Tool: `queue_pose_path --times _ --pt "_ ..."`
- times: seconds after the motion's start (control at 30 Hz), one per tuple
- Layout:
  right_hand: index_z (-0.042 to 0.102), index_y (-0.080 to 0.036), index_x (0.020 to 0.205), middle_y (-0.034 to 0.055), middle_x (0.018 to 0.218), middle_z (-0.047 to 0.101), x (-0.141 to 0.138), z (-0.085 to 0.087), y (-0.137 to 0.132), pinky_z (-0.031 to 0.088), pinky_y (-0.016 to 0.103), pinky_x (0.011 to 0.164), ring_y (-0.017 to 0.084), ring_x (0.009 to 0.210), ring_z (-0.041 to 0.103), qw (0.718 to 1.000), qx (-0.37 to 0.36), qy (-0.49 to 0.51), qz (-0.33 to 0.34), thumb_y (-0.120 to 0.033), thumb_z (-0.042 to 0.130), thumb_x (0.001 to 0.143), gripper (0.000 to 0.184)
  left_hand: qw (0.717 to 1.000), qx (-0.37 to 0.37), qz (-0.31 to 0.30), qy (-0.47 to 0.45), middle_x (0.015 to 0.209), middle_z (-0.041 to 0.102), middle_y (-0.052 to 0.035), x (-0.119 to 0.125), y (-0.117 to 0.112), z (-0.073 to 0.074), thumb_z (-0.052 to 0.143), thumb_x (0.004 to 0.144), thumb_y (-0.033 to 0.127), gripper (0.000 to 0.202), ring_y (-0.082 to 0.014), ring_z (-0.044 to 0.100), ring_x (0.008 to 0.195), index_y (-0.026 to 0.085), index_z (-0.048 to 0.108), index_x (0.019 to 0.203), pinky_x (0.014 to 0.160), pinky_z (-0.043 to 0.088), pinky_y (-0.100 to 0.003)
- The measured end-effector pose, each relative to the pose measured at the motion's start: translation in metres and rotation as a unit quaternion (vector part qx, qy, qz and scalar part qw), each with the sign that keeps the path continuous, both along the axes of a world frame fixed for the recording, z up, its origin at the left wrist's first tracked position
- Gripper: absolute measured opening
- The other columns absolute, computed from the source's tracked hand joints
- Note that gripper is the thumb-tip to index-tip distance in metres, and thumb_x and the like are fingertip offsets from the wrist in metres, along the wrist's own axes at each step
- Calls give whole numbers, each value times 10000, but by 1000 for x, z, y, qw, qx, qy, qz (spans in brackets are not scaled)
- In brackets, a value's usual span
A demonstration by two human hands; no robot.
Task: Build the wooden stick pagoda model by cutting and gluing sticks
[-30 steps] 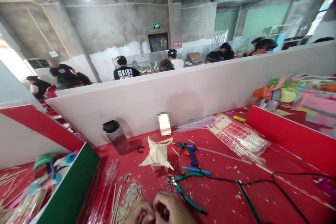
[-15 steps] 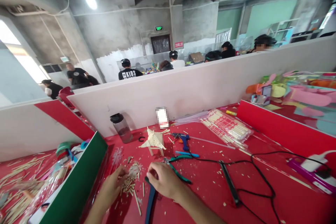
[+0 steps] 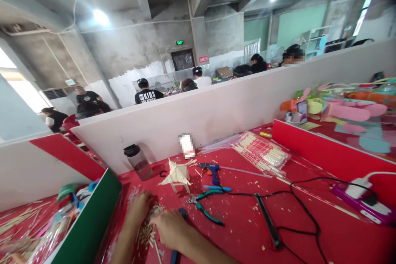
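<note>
My left hand (image 3: 142, 205) rests low at the left edge of a pile of short wooden stick pieces (image 3: 145, 234); its fingertips are mostly hidden. Reaching over the same pile, my right hand (image 3: 169, 225) has its fingers curled down and closed, and what they hold, if anything, is hidden. Beneath that hand a long dark blue tool (image 3: 175, 255) is partly covered. Just beyond the hands stands a small model house of pale sticks (image 3: 177, 174) with a pointed star-shaped roof. Green-handled pliers (image 3: 208, 211) lie open on the red table, right of my right hand.
A blue glue gun (image 3: 213, 172), a blue pen-like stick (image 3: 217, 188), bagged sticks (image 3: 262, 152) and a black bar (image 3: 267, 222) with cable lie rightward. A bottle (image 3: 138, 163) and phone (image 3: 187, 147) stand behind. Green (image 3: 89, 218) and red (image 3: 324, 148) dividers flank the table. People sit beyond the white partition.
My right hand has moved left and down onto the pile of pieces, closer to my left hand. My left hand has shifted slightly. The view has turned a little to the right.
</note>
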State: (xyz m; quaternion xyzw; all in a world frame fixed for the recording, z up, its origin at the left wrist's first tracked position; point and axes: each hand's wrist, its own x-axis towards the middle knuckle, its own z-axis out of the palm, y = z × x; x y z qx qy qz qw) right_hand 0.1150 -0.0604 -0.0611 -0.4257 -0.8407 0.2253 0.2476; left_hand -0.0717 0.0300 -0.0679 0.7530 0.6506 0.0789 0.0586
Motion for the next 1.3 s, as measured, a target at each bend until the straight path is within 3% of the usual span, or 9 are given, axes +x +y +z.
queue_pose_path --times 0.2,0.4,0.53,0.6,0.7,0.83,1.0,1.2,1.3 --pt "744 -261 1018 34 966 800 19 0 -3 500 259 781 207 883 739 999 -14 38 -28 -288 568 915 206 999 35 -16 -17 923 739 -118 0 -1 2 435 904 177 197 -255 693 907 176 629 865 775 464 -317" --pt "726 -199 961 24 879 766 53 4 -3 491 209 704 157 792 706 964 -93 246 -51 -200 590 865 167 995 49 -36 -82 904 741 -58 1 -30 27 442 930 307 164 -214 703 842 223 579 895 756 492 -289" --pt "686 -163 949 9 770 689 63 -3 1 483 218 599 150 673 661 897 -181 400 -62 -292 633 851 171 961 47 -106 -252 936 755 -72 34 -58 40 494 918 390 231 -232 708 870 218 648 942 808 534 -319" --pt "664 -159 965 -3 741 655 64 -11 3 444 210 519 137 595 622 863 -218 449 -77 -400 668 833 274 950 19 -137 -281 872 751 -64 59 -67 43 516 914 361 209 -221 701 812 213 657 868 778 537 -309" --pt "645 -155 985 7 763 649 68 -23 6 405 206 477 138 577 613 843 -231 476 -97 -506 696 806 397 940 14 -152 -304 840 745 -57 90 -71 40 544 903 310 173 -207 689 780 209 671 843 749 527 -284" --pt "655 -148 925 27 763 667 77 -29 6 458 244 562 160 616 644 848 -202 477 -110 -526 685 832 391 925 62 -164 -338 839 732 -57 106 -72 25 562 885 268 162 -210 683 796 211 688 802 761 523 -290" --pt "667 -155 865 21 747 673 83 -21 1 485 264 638 172 669 642 875 -181 440 -89 -447 693 843 294 917 88 -145 -360 796 729 -44 101 -83 5 553 897 298 220 -216 683 769 221 707 759 735 522 -295" --pt "643 -179 808 -8 694 634 89 -18 2 453 231 587 157 659 610 888 -176 418 -78 -381 686 846 210 911 71 -103 -393 831 765 -49 100 -87 -5 590 868 320 183 -238 703 803 218 729 805 767 529 -310" --pt "643 -180 813 -7 685 645 92 -23 5 429 219 533 155 629 610 879 -210 424 -66 -365 694 831 192 908 66 -103 -401 832 763 -54 102 -87 -8 597 870 331 179 -243 699 808 223 726 808 776 529 -315"
